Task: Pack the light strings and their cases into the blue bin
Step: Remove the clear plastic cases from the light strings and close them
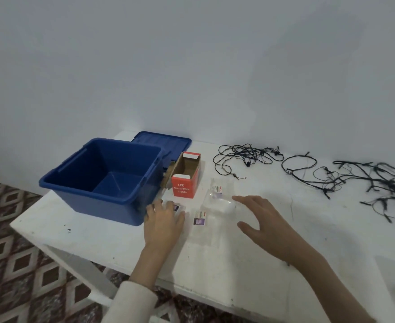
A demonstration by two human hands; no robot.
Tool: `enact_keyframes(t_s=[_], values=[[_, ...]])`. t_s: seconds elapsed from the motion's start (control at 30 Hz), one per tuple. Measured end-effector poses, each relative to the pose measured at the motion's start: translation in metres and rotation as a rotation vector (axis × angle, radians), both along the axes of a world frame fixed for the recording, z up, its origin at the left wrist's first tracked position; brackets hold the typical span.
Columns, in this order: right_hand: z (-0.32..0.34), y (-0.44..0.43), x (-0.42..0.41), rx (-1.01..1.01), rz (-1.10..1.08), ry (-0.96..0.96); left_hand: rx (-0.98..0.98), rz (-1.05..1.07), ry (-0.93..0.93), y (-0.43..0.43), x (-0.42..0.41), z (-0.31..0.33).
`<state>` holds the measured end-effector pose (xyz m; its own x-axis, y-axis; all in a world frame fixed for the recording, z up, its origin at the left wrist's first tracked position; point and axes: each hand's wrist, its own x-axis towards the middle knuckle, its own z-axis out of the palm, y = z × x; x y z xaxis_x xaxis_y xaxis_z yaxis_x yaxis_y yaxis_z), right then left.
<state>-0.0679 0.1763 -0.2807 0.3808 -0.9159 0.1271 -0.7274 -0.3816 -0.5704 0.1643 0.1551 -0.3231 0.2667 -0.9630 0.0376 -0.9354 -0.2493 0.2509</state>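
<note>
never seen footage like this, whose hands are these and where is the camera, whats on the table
No machine: a person wears a camera on the head, looking forward and down at their hands. On the white table stand an open blue bin, nothing visible inside, its lid behind it, and an open red LED Decorative Lights box. Clear plastic packets lie in front; tangled black light strings lie to the right. The left hand lies flat on one packet; the right hand reaches, fingers spread, toward another. Neither grips anything.
</note>
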Motion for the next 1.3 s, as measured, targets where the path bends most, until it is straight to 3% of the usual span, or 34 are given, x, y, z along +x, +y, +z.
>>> enact_keyframes(t_s=[0.13,0.27,0.4,0.57,0.73,0.87,0.97,1.13,1.3], values=[[-0.006,-0.002,-0.041,0.061,-0.138,0.082,-0.171,-0.146,0.084,0.001,-0.029,0.019],[-0.009,0.001,-0.076,0.165,-0.228,0.291,-0.188,-0.395,0.302,0.007,-0.080,0.024],[-0.013,0.014,-0.088,0.278,-0.191,0.453,-0.032,-0.560,0.506,0.028,-0.132,0.014],[-0.025,0.024,-0.086,0.229,-0.127,0.600,0.090,-0.645,0.521,0.042,-0.162,0.007],[-0.031,0.028,-0.091,0.163,-0.121,0.569,0.303,-0.635,0.670,0.042,-0.155,0.013],[-0.011,0.030,-0.096,0.318,-0.054,0.282,0.574,-0.664,0.821,0.038,-0.136,0.024],[0.015,0.033,-0.097,0.379,-0.034,0.046,0.651,-0.693,1.038,0.035,-0.120,0.039],[0.058,0.041,-0.090,0.484,-0.027,-0.452,0.536,-0.683,1.292,0.031,-0.098,0.081],[0.090,0.039,-0.075,0.568,-0.161,-1.105,0.241,-0.734,1.480,0.026,-0.088,0.116]])
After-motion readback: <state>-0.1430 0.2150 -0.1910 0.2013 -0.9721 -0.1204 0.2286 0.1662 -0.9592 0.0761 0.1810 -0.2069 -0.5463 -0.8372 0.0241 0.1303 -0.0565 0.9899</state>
